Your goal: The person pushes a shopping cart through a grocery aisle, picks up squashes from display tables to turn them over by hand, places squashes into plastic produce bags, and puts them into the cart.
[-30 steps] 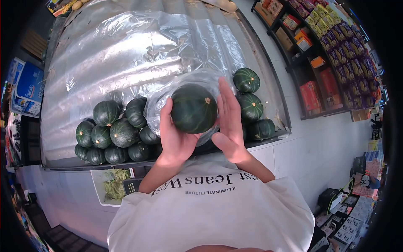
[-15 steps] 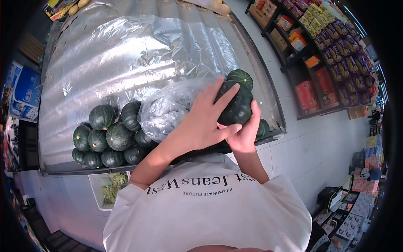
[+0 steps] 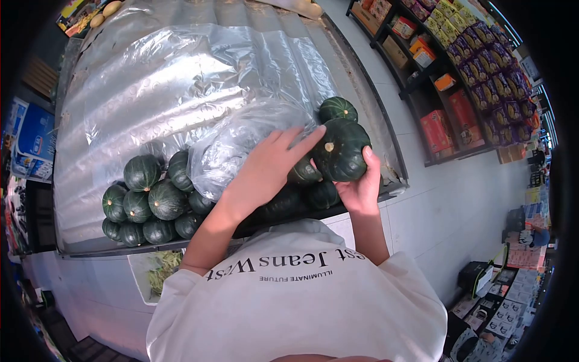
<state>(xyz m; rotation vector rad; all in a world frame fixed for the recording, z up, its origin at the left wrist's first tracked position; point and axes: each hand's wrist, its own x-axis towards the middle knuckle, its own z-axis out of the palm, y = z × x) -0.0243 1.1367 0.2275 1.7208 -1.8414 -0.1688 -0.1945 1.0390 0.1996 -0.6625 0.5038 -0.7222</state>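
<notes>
A dark green round pumpkin [image 3: 345,158] rests in my right hand [image 3: 362,187], whose fingers cup it from below and from the right side. Its pale stem spot faces up and to the left. My left hand [image 3: 265,166] has its fingers stretched out over a clear plastic bag [image 3: 220,151]; its index fingertip is at the pumpkin's upper left edge, and I cannot tell if it touches. Just beyond the held one sits a smaller striped pumpkin [image 3: 338,109]. Partly hidden under my hands, other pumpkins [image 3: 304,172] lie along the stand's front edge.
Several more pumpkins [image 3: 166,199] are piled at the front left of the display stand [image 3: 78,151]. Crinkled clear film [image 3: 181,78] covers the stand's ridged top. Shelves of packaged goods [image 3: 443,90] stand to the right. A white bin with greens [image 3: 158,274] is below, left.
The held pumpkin has turned so that its stem spot now shows. My left hand has drawn back to the left, off most of the pumpkin, uncovering others beneath.
</notes>
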